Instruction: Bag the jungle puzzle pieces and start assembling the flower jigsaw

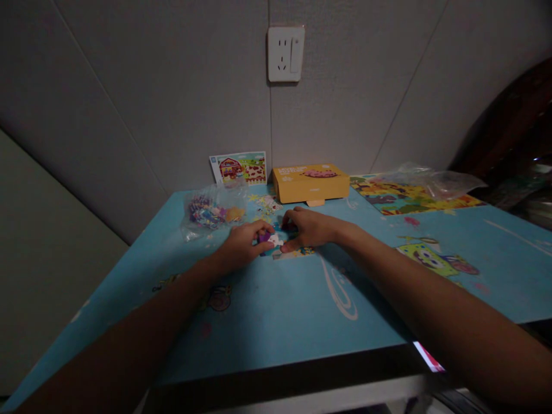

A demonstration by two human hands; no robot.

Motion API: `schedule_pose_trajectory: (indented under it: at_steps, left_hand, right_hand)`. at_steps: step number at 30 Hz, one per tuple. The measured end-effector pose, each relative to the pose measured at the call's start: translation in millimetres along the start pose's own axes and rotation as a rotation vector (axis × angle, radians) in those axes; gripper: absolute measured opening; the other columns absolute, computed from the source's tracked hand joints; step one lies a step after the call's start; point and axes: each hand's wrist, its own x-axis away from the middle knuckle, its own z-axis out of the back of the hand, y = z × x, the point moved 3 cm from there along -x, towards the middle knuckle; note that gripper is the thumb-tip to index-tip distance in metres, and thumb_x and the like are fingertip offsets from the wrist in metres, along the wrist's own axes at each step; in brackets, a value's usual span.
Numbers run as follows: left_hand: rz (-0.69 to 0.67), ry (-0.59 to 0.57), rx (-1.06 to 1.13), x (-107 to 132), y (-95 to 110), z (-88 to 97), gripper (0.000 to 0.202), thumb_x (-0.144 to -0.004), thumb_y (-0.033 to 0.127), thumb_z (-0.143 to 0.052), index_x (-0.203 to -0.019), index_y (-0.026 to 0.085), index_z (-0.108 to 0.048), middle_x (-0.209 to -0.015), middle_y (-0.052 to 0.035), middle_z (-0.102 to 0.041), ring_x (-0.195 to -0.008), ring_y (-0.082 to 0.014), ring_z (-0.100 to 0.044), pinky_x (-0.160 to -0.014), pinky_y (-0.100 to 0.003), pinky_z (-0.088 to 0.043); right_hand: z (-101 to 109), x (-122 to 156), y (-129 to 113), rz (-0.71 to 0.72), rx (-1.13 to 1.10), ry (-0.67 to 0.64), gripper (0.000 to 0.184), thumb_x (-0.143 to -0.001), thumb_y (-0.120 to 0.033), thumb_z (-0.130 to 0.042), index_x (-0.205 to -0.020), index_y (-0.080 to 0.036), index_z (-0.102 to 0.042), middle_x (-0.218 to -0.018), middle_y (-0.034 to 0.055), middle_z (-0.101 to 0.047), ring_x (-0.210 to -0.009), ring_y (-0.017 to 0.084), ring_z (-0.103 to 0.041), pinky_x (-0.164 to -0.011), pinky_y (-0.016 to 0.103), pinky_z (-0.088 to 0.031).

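Note:
On the blue patterned tabletop, both hands meet over a small group of jigsaw puzzle pieces, mostly blue with white, purple and yellow parts. My left hand grips a purple and white puzzle piece at its left edge, between thumb and fingers. From the right, my right hand bends over the same group, its thumb low and its fingers curled above, closed on the puzzle pieces' right part. The fingers hide part of the pieces, and where one piece ends and another starts is hard to see.
A clear bag of loose pieces lies back left. Behind the hands are a farm picture card leaning on the wall and a yellow box. A colourful puzzle sheet with a plastic bag on it lies back right.

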Motion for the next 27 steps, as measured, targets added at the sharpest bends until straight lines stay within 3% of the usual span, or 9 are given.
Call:
schedule_pose_trajectory:
  at_steps: [2, 7, 9, 12, 18, 21, 24, 27]
  left_hand:
    - [0.01, 0.003, -0.015, -0.1, -0.4, 0.3, 0.026, -0.074, 0.029, -0.065, -0.098, 0.019, -0.064, -0.08, 0.0002, -0.062, -0.076, -0.0156, -0.056, -0.073, -0.03, -0.046]
    - [0.096, 0.377, 0.108, -1.8, -3.2, 19.3, 0.031, -0.076, 0.031, -0.062, -0.104, 0.017, -0.061, -0.084, -0.0023, -0.061, -0.077, -0.0161, -0.058, -0.07, -0.029, -0.048]
    - [0.133, 0.425, 0.096, -2.0, -6.8, 22.8, 0.026, -0.077, 0.032, -0.061, -0.098, 0.017, -0.062, -0.079, -0.0017, -0.062, -0.071, -0.0157, -0.057, -0.066, -0.029, -0.048]
    - [0.13, 0.388, -0.005, -2.0, -10.0, 21.1, 0.022, -0.08, 0.033, -0.059, -0.09, 0.016, -0.066, -0.075, -0.0017, -0.063, -0.067, -0.0156, -0.056, -0.063, -0.028, -0.046]
    - [0.009, 0.186, -0.082, -2.4, -3.2, 10.2, 0.026, -0.086, 0.034, -0.051, -0.088, 0.016, -0.07, -0.082, -0.0048, -0.069, -0.075, -0.0187, -0.061, -0.071, -0.029, -0.046]
    - [-0.005, 0.174, -0.041, -2.3, 1.3, 10.7, 0.032, -0.09, 0.036, -0.045, -0.089, 0.016, -0.07, -0.085, -0.005, -0.071, -0.078, -0.0191, -0.062, -0.073, -0.029, -0.047]
    - [-0.025, 0.22, 0.0, -1.3, 5.8, 13.3, 0.037, -0.092, 0.039, -0.041, -0.09, 0.016, -0.07, -0.085, -0.0049, -0.07, -0.081, -0.0193, -0.062, -0.074, -0.029, -0.047]
    - [-0.036, 0.176, 0.03, -0.5, 7.8, 11.7, 0.034, -0.089, 0.039, -0.044, -0.088, 0.016, -0.068, -0.084, -0.0039, -0.069, -0.08, -0.0185, -0.062, -0.072, -0.028, -0.048]
  right_hand:
    - [-0.2, -0.3, -1.0, -0.002, -0.001, 0.001, 0.071, -0.064, -0.058, -0.077, -0.114, -0.011, -0.06, -0.106, 0.0146, -0.06, -0.089, 0.025, -0.06, -0.077, 0.034, -0.049]
    - [-2.9, -0.2, -5.0, 0.014, 0.011, -0.004, 0.074, -0.058, -0.062, -0.078, -0.109, -0.012, -0.059, -0.102, 0.0136, -0.06, -0.087, 0.026, -0.06, -0.074, 0.034, -0.047]
    - [-4.0, -0.6, -4.8, 0.018, -0.002, 0.017, 0.076, -0.056, -0.06, -0.08, -0.11, -0.012, -0.057, -0.103, 0.0138, -0.059, -0.085, 0.025, -0.059, -0.073, 0.033, -0.047]
    - [-4.8, -1.9, -5.3, 0.061, -0.033, 0.072, 0.069, -0.058, -0.052, -0.082, -0.108, -0.014, -0.054, -0.102, 0.0122, -0.058, -0.082, 0.022, -0.057, -0.07, 0.031, -0.045]
    - [-5.7, -3.7, -17.5, 0.133, -0.083, 0.113, 0.018, -0.078, -0.02, -0.068, -0.091, -0.016, -0.056, -0.078, 0.0031, -0.061, -0.069, 0.015, -0.052, -0.062, 0.025, -0.035]
    - [-5.1, -4.4, -22.8, 0.144, -0.155, 0.172, 0.013, -0.078, -0.022, -0.068, -0.083, -0.016, -0.057, -0.073, 0.0007, -0.059, -0.066, 0.014, -0.05, -0.06, 0.025, -0.033]
    - [-4.2, -5.8, -23.9, 0.129, -0.219, 0.271, 0.02, -0.076, -0.03, -0.072, -0.08, -0.017, -0.057, -0.071, -0.0004, -0.058, -0.065, 0.014, -0.049, -0.06, 0.025, -0.032]
    - [-4.1, -6.7, -23.4, 0.095, -0.222, 0.306, 0.025, -0.076, -0.037, -0.073, -0.079, -0.017, -0.058, -0.069, -0.0002, -0.057, -0.064, 0.014, -0.049, -0.059, 0.026, -0.032]
